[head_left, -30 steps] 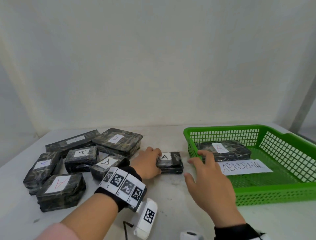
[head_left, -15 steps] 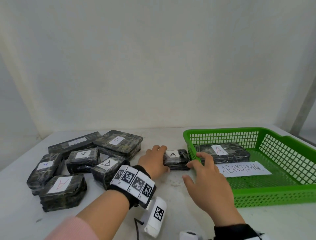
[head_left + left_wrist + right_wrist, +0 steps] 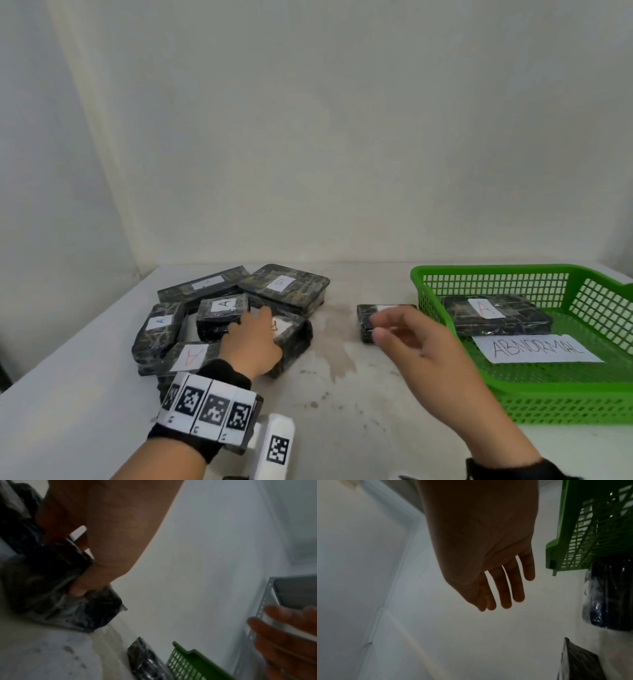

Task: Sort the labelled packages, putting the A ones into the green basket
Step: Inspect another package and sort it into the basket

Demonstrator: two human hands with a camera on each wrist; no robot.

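Observation:
Dark wrapped packages with white labels lie in a pile at the table's left. My left hand [image 3: 260, 329] reaches into the pile and grips one package [image 3: 296, 339]; its label is mostly covered. In the left wrist view the thumb [image 3: 80, 588] curls round that package [image 3: 51, 581]. A small package [image 3: 366, 320] lies on the table just left of the green basket [image 3: 565, 407]. My right hand [image 3: 376, 327] hovers over it, holding nothing, with straight fingers [image 3: 505, 588] in the right wrist view. Inside the basket lies an A package [image 3: 496, 313].
A paper reading ABNORMAL [image 3: 537, 347] lies in the basket. The pile holds a B package [image 3: 284, 286], a long package [image 3: 205, 286] and A packages [image 3: 222, 308] [image 3: 159, 325] [image 3: 185, 356]. A white wall stands close behind the table. A grey metal post [image 3: 262, 608] rises at the right.
My left hand let go of the small A package beside the basket and went back left to the pile, taking hold of another package. My right hand stays by the small package.

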